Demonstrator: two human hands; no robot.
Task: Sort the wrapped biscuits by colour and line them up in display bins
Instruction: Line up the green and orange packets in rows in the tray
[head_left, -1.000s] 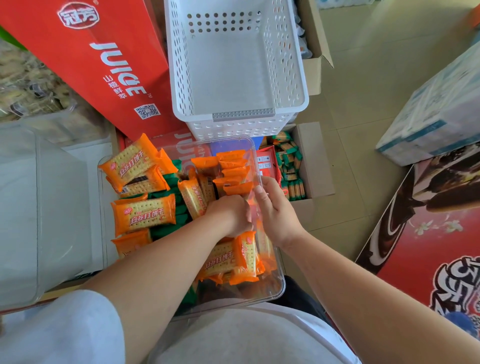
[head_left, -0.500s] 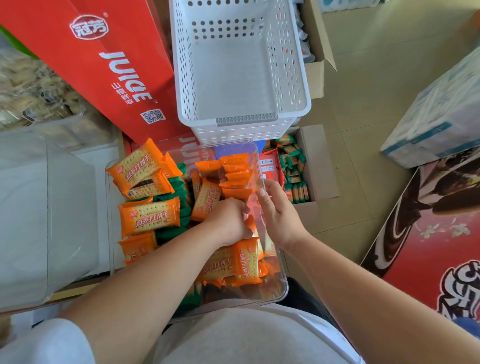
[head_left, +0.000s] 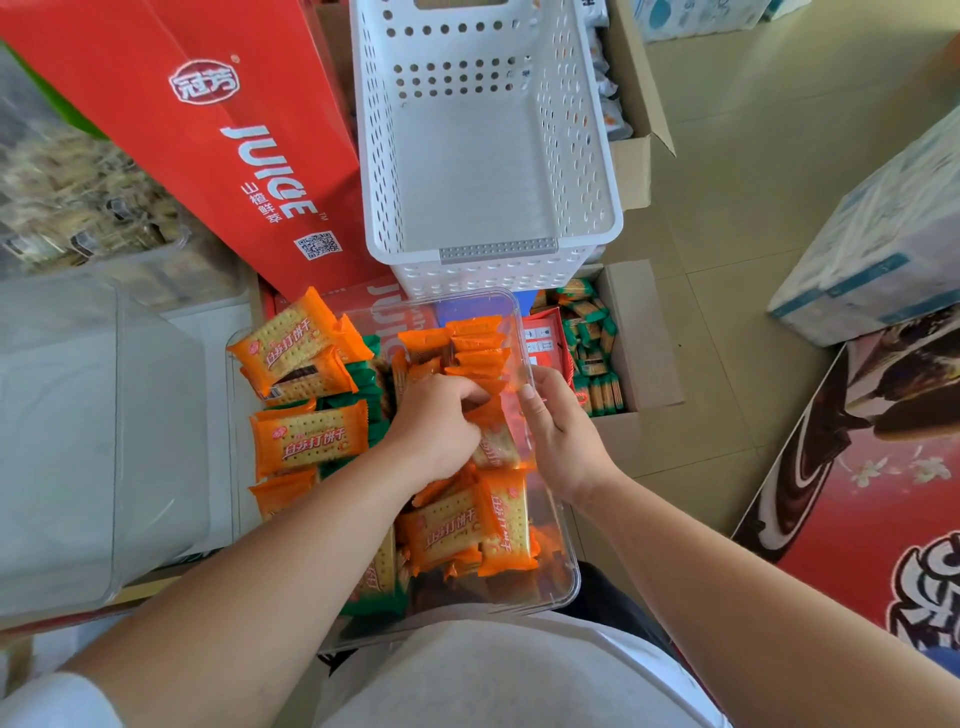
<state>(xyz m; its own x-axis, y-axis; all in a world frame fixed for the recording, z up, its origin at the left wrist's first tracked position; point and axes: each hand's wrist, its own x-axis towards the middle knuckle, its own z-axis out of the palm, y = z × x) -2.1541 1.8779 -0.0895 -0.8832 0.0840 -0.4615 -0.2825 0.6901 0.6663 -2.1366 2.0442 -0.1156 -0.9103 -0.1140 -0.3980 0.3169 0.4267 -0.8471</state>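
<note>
Inside the clear bin (head_left: 569, 582): orange biscuit packets (head_left: 306, 439) lie heaped over green biscuit packets (head_left: 363, 376), which show mostly along the left side and at the near edge.
Far right corner of the bin: from my remote seat I see a standing row (head_left: 475, 343) of orange packets set on edge against the right wall.
Left hand (head_left: 436, 421): reaches into the middle of the bin, fingers curled round one of the orange packets at the near end of that row.
Right hand (head_left: 558, 431): sits at the bin's right wall, thumb straight along the rim. Its fingers are hidden from me, so I cannot tell whether it grips anything.
Beyond the bin's far edge: a white perforated basket (head_left: 379, 156), with nothing in it that I can see.
Left of the basket: a red juice carton (head_left: 249, 156), lying at a slant.
Right of the bin: an open cardboard box (head_left: 639, 338) holding more green-wrapped packets, on the tiled floor (head_left: 753, 234).
</note>
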